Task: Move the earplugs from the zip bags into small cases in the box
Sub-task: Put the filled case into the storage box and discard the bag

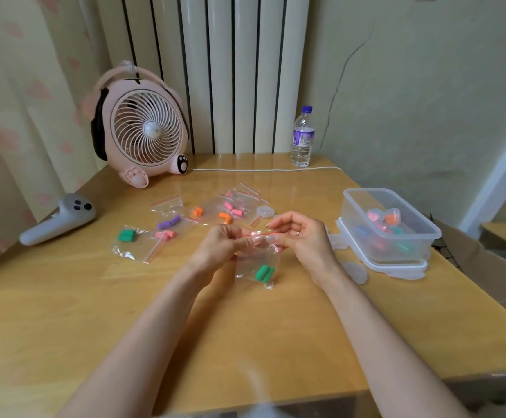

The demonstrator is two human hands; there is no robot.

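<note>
Green earplugs (264, 273) lay in zip bag (257, 263) | left hand (221, 245) and right hand (301, 236) pinched its red strip | box (390, 227) at right on tabletop (155, 312)

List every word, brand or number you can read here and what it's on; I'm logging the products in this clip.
Water bottle: its purple label has print, too blurred to read.
Pink fan: paw mark, no words.
Zip bag pinched by left hand and right hand: red seal line, no print.
Clear box, grey controller: no text visible.
</note>
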